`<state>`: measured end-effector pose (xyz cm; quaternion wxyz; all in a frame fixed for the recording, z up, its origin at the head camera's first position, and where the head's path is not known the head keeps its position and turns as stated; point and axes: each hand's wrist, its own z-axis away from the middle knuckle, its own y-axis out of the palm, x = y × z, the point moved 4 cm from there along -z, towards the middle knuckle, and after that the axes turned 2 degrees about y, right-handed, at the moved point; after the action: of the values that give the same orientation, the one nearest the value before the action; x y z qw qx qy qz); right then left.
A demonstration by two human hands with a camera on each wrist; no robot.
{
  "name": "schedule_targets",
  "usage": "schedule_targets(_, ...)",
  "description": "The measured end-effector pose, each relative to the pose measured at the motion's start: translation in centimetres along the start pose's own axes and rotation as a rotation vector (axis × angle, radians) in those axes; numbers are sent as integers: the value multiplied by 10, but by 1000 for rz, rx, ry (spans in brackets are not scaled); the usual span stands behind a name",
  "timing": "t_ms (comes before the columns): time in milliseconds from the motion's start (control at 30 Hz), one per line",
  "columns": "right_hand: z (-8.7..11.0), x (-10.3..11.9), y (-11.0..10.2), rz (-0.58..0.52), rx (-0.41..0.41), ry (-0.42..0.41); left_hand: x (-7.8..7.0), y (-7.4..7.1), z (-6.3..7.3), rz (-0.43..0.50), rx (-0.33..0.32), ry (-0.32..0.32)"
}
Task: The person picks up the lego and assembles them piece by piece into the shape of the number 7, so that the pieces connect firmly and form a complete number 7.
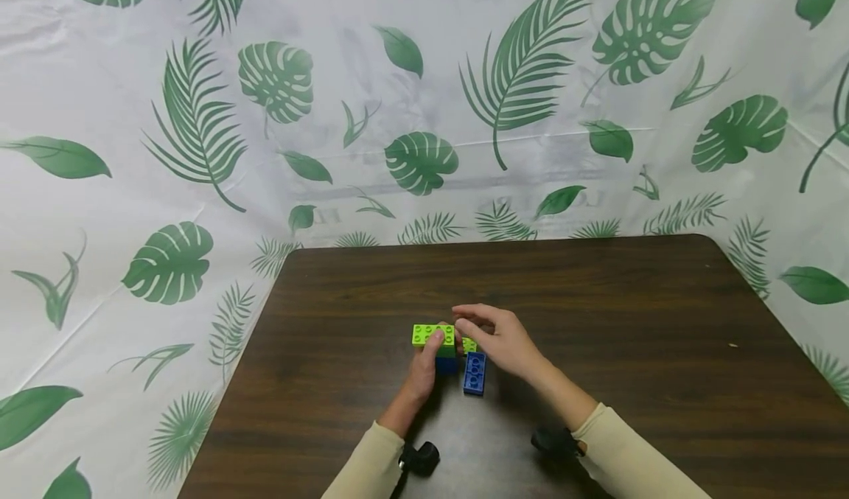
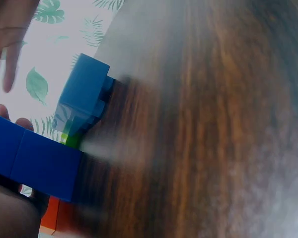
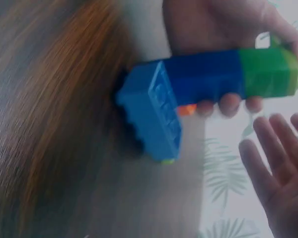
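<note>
My left hand [image 1: 421, 372] grips a stack of toy building bricks, its thumb over the lime top brick [image 1: 421, 334]. Under the lime layer the stack shows a green section [image 3: 266, 74] and a blue section [image 3: 208, 77] below. My right hand [image 1: 509, 346] is beside the stack with its fingers extended, holding nothing; the right wrist view shows its palm turned toward the stack. A loose blue brick [image 1: 474, 374] lies on its side, studs showing, just right of the stack. Partly hidden behind it is another lime brick [image 1: 469, 345].
An orange piece [image 2: 50, 215] shows low beside the stack, mostly hidden. Everything is over a dark wood-grain table [image 1: 345, 315]. A leaf-print sheet [image 1: 358, 116] hangs behind the table, and a small pale speck [image 1: 732, 346] lies toward the right.
</note>
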<state>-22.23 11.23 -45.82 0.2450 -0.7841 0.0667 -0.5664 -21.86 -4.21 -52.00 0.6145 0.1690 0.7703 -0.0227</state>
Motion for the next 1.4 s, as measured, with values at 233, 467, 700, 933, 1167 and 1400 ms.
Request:
schedule_targets(233,2,-34,4,279,17,158,-5,0,1,-21,95,75)
schedule_targets(467,7,-57,16,428,107,225,-9,0,4,-33,127,117)
schedule_targets(700,3,-61,22,505,108,214,-7,-8,8,39,53,143)
schedule_targets(933,-1,-61,22,498,136,247,-7,-24,13,-53,39,217)
schedule_targets(1167,-2,-60,22,486,140,269,-13,-37,21,-86,44,218)
schedule_targets(1400,-4,-64,23,469,161,249,-12,-45,26,-66,-46,134)
